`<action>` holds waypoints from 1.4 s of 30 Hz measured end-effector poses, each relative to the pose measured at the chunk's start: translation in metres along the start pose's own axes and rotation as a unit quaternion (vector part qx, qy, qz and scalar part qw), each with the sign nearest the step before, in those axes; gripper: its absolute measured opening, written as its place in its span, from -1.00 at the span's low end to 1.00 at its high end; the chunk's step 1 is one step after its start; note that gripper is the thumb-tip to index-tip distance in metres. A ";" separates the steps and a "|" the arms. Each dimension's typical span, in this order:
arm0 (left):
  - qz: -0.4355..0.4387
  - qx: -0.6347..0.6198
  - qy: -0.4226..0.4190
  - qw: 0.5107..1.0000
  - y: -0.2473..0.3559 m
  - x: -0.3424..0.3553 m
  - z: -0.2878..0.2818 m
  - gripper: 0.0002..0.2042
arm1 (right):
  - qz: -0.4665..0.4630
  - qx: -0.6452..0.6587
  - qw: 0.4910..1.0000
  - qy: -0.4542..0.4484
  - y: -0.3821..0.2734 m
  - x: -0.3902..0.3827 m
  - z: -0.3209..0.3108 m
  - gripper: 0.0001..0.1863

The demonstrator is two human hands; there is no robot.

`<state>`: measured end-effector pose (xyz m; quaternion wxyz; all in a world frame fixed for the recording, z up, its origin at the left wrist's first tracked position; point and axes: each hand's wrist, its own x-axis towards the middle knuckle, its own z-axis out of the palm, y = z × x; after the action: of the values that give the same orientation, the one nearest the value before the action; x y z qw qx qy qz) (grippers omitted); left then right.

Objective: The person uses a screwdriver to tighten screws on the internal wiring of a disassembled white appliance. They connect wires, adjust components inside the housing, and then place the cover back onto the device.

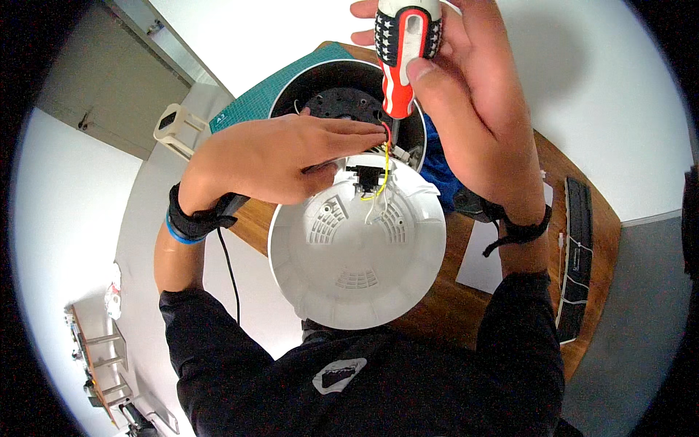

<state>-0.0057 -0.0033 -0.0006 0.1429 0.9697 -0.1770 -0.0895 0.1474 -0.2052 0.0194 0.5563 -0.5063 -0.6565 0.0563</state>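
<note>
A: Where is the round white plastic lid (357, 269) as you work?

B: It sits just before your chest, vented inner face toward you. At its far edge is a small black plastic connector block (366, 177), with thin red and yellow wires (386, 164) running from there toward the deep round black housing (290, 86) just beyond the lid.

A: And your right hand (473, 95)?

B: You hold it above the lid's far right side, fingers curled around the thick red, white and dark-blue screwdriver (409, 58) and thumb pressed along its handle. The shaft points down beside the wires; its tip is hidden.

A: What about your left hand (266, 156)?

B: It reaches across the lid's far left edge, in front of the housing. The fingers you show on top are straight and pressed together, their tips right by the wires. Whether you pinch anything underneath, I cannot tell.

A: What else lies around you?

B: A green cutting mat (251, 102) shows past the housing, beyond the lid. To the lid's right you have bunched blue cloth (435, 164) and a white paper sheet (479, 255) on the brown wooden table (448, 302).
</note>
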 end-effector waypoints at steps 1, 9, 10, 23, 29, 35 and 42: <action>-0.027 -0.002 -0.032 0.999 0.001 0.000 -0.003 -0.35 | 0.001 0.011 1.000 0.001 -0.003 -0.001 0.003 -0.17; 0.000 -0.011 0.017 1.000 -0.003 -0.002 0.003 -0.32 | -0.095 0.026 0.995 -0.018 0.030 0.008 -0.009 -0.25; 0.009 -0.008 0.018 1.000 -0.005 -0.001 0.003 -0.33 | -0.128 0.106 0.985 -0.056 0.039 0.018 -0.015 -0.25; -0.002 0.003 -0.010 1.000 -0.004 0.003 -0.003 -0.36 | -0.134 -0.024 0.990 0.047 0.037 -0.001 0.002 -0.38; -0.009 0.001 -0.003 1.000 -0.003 0.000 0.000 -0.39 | -0.028 -0.138 0.984 0.110 -0.020 0.005 0.014 -0.47; 0.004 0.002 0.003 1.000 -0.004 0.003 -0.001 -0.38 | -0.011 0.057 0.996 0.063 0.019 -0.006 -0.002 -0.42; -0.003 0.007 0.001 1.000 -0.001 0.000 -0.001 -0.38 | -0.010 -0.101 0.993 0.068 -0.010 0.000 -0.005 -0.42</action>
<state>-0.0048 -0.0021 0.0001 0.1357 0.9712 -0.1749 -0.0880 0.1455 -0.2124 0.0282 0.5463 -0.5556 -0.6248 -0.0505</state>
